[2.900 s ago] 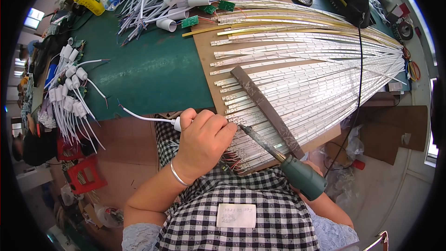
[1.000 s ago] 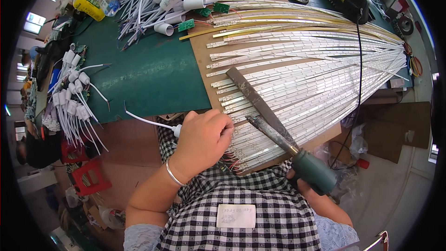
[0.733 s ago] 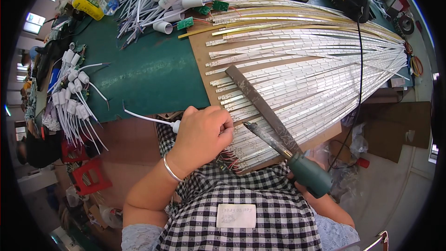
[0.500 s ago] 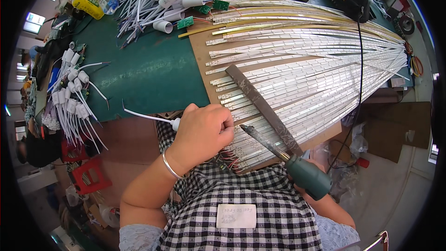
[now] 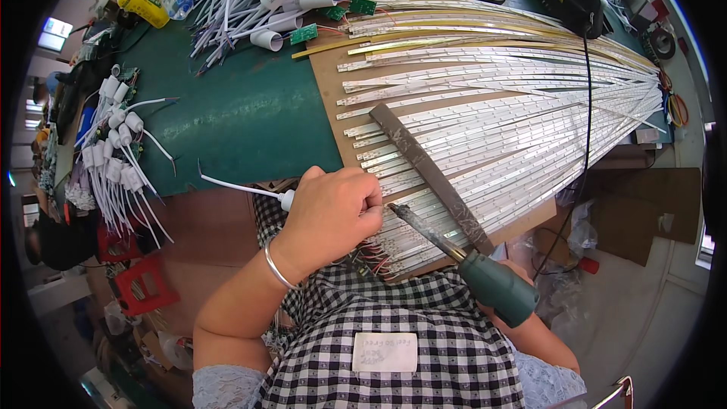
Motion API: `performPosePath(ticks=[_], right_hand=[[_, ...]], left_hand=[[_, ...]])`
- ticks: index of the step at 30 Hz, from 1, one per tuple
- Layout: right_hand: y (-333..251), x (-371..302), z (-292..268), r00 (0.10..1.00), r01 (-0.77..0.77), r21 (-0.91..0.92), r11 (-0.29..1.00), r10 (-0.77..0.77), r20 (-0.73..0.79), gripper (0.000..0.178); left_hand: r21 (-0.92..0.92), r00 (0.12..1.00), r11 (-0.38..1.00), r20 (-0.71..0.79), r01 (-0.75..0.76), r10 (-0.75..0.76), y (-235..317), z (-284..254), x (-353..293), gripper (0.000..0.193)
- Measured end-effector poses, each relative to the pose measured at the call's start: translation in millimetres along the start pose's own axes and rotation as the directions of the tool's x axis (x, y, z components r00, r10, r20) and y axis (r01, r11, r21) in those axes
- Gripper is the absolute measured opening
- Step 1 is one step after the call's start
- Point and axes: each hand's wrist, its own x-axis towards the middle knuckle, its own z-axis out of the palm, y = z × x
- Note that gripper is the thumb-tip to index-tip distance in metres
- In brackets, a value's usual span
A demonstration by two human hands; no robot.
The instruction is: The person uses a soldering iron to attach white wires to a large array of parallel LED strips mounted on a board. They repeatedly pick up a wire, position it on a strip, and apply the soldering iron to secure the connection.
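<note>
My left hand (image 5: 337,208) is closed, its fingers pinched at the near left ends of the LED strips (image 5: 454,144). A white plastic end cap (image 5: 287,200) with a white cable (image 5: 236,184) sticks out from under its palm side, held in the hand. My right hand (image 5: 517,271) is wrapped round the green handle of a soldering iron (image 5: 496,288) and is mostly hidden by it. The iron's tip points left and lies just by my left fingertips. What exactly the left fingertips pinch is hidden.
A dark flat bar (image 5: 432,178) lies across the strips on a brown board (image 5: 326,83). White caps with cables and green circuit boards (image 5: 304,33) pile up at the back; another bundle (image 5: 117,155) hangs at the left table edge. A black cord (image 5: 589,106) crosses the strips.
The soldering iron has shifted very slightly left, with its tip closer to my left fingertips. My left hand stays where it was, with the end cap.
</note>
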Motion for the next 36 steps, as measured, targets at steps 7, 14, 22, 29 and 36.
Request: performPosePath(ticks=[7, 14, 22, 29, 36], right_hand=[[10, -27, -1, 0.899, -0.43, 0.333, 0.839, 0.431, 0.073, 0.033], [1, -9, -1, 0.945, -0.295, 0.376, 0.878, 0.326, -0.02, 0.029], [-1, -15, 5, 0.915, -0.339, 0.338, 0.878, 0.391, -0.099, 0.041], [-1, -9, 1, 0.925, -0.349, 0.287, 0.892, 0.376, -0.045, 0.041], [-1, -9, 5, 0.92, -0.301, 0.418, 0.857, 0.376, -0.109, 0.047]], left_hand=[[-0.015, 1.0, 1.0, 0.002, -0.001, 0.001, 0, -2, -1, 0.007], [0.001, 1.0, 1.0, 0.0, 0.003, -0.003, 1, 0, -1, 0.006], [0.009, 0.999, 1.0, -0.037, -0.016, 0.016, 1, 0, -2, 0.006], [0.043, 0.993, 0.997, -0.098, -0.056, 0.06, 3, 4, -5, 0.006], [0.069, 0.99, 0.996, -0.12, -0.061, 0.069, 4, 8, -9, 0.005]])
